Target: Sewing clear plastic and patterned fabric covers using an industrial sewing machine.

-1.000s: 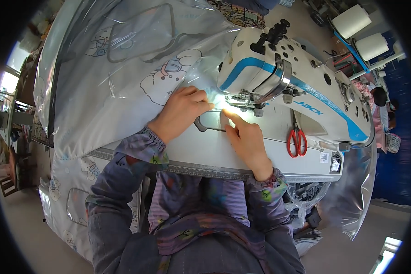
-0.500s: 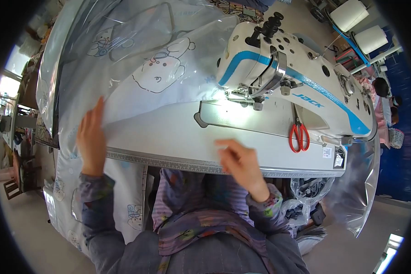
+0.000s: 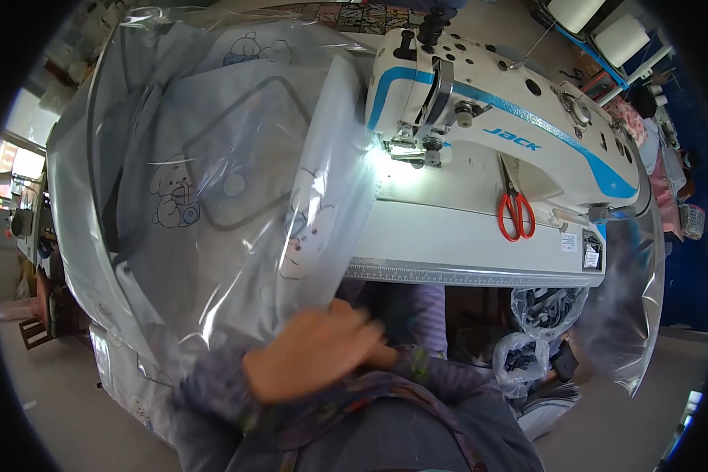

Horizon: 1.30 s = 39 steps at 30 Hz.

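Observation:
A large sheet of clear, greyish plastic (image 3: 212,259) with cartoon animal prints lies across the left of the table and hangs toward my lap. Its right edge is folded over and runs from the sewing machine's lit needle area (image 3: 401,153) down to my hands. My left hand (image 3: 311,354) is at the lower end of that edge, smeared by motion. Mostly behind it, my right hand (image 3: 381,356) meets it in front of my waist. The fingers of both are blurred or covered, so their grip on the sheet is unclear.
The white and blue sewing machine (image 3: 480,102) stands on the table (image 3: 464,244), with red-handled scissors (image 3: 516,214) beside its arm. A ruler strip (image 3: 448,277) lines the front edge. Thread cones (image 3: 620,39) rise at back right. Plastic bags of dark scraps (image 3: 547,311) hang below.
Both hands have come down and together in front of my waist. The sheet has swung right and toward me, its edge now covering the table's left part. The view has shifted slightly.

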Motion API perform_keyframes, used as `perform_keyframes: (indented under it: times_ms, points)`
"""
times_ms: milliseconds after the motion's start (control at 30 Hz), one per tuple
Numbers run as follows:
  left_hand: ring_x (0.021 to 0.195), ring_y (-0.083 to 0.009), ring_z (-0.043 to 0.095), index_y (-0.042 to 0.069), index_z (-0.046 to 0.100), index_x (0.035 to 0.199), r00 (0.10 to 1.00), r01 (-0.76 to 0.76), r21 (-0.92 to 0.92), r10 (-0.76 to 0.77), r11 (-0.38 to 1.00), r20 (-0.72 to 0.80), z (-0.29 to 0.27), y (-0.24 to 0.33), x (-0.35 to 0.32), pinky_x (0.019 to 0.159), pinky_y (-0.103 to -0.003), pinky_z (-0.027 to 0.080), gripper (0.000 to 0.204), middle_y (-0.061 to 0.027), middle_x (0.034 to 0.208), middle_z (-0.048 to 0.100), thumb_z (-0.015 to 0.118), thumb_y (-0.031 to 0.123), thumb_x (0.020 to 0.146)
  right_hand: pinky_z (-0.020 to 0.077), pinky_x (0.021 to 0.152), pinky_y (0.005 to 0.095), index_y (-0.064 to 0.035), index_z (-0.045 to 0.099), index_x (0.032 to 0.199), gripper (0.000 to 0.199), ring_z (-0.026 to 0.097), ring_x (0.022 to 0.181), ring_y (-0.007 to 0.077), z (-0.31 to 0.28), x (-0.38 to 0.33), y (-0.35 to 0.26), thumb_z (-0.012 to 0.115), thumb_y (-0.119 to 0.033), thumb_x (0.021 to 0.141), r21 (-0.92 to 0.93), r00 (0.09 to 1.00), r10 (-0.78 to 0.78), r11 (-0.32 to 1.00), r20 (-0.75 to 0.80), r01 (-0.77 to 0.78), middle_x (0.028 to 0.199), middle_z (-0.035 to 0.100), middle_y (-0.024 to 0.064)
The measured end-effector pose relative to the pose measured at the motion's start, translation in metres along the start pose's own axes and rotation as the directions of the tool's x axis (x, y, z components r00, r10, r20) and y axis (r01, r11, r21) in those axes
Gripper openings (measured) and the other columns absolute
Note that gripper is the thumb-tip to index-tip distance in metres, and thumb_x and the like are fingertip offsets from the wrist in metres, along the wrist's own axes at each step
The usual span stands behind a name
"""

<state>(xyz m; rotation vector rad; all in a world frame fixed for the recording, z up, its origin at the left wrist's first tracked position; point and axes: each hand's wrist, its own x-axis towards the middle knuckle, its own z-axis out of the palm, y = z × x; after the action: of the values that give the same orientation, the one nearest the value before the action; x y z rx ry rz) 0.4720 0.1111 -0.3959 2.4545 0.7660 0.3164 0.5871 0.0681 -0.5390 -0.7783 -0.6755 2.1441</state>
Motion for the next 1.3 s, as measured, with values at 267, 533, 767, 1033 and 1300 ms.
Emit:
perform_keyframes:
  times_ms: [267, 533, 767, 1033, 1300]
  points:
    - [0.122, -0.0331, 0.059, 0.005, 0.063, 0.122, 0.966, -0.009, 0.307, 0.088, 0.952, -0.244, -0.009, -0.178, 0.119, 0.107, -0.042, 0.049, 0.028, -0.0131, 0.124, 0.061, 0.062, 0.015, 0.096, 0.0547, 0.087, 0.0295, 0.0054, 0.069, 0.122, 0.031, 0.067, 0.097, 0.0126, 0.013, 0.009, 0.006, 0.071, -0.018, 0.101, -0.384, 0.998, -0.036, 0.923, -0.045, 0.016, 0.109, 0.075, 0.0066]
    - [0.126, -0.0343, 0.055, 0.010, 0.064, 0.131, 0.947, 0.009, 0.269, 0.079, 0.963, -0.312, 0.007, -0.153, 0.113, 0.105, -0.044, 0.050, 0.037, -0.0149, 0.128, 0.058, 0.068, 0.022, 0.096, 0.0553, 0.089, 0.0311, 0.0062, 0.068, 0.125, 0.032, 0.068, 0.102, 0.0133, -0.004, -0.053, -0.026, 0.070, -0.017, 0.102, -0.357, 0.994, 0.069, 0.929, -0.080, -0.093, 0.112, 0.075, 0.0083]
    - [0.115, -0.0339, 0.062, 0.010, 0.068, 0.123, 0.899, 0.134, 0.315, 0.018, 0.940, -0.437, 0.015, -0.148, 0.129, 0.104, -0.045, 0.050, 0.028, -0.0138, 0.119, 0.059, 0.066, 0.019, 0.096, 0.0545, 0.094, 0.0308, 0.0037, 0.069, 0.127, 0.030, 0.066, 0.107, 0.0117, -0.031, -0.064, -0.048, 0.070, -0.012, 0.101, -0.180, 0.997, 0.075, 0.981, -0.025, -0.079, 0.116, 0.075, 0.0061]
    - [0.099, -0.0263, 0.069, 0.006, 0.070, 0.102, 0.973, 0.131, 0.525, -0.008, 0.841, -0.230, 0.005, -0.105, 0.105, 0.116, -0.045, 0.044, 0.017, -0.0076, 0.096, 0.066, 0.063, 0.008, 0.087, 0.0426, 0.115, 0.0466, -0.0062, 0.052, 0.149, 0.053, 0.056, 0.135, 0.0308, -0.061, 0.002, -0.010, 0.041, -0.041, 0.111, 0.567, 0.981, -0.078, 0.823, 0.177, -0.038, 0.147, 0.060, 0.0118]
    - [0.127, -0.0250, 0.060, 0.006, 0.064, 0.129, 0.996, 0.092, 0.362, -0.078, 0.928, -0.053, -0.011, -0.097, 0.072, 0.122, -0.057, 0.031, 0.041, -0.0121, 0.128, 0.065, 0.069, 0.023, 0.092, 0.0385, 0.118, 0.0437, -0.0064, 0.048, 0.151, 0.047, 0.051, 0.139, 0.0294, -0.035, 0.052, 0.033, 0.044, -0.032, 0.112, 0.043, 0.976, 0.111, 0.992, 0.185, -0.121, 0.150, 0.056, 0.0096]
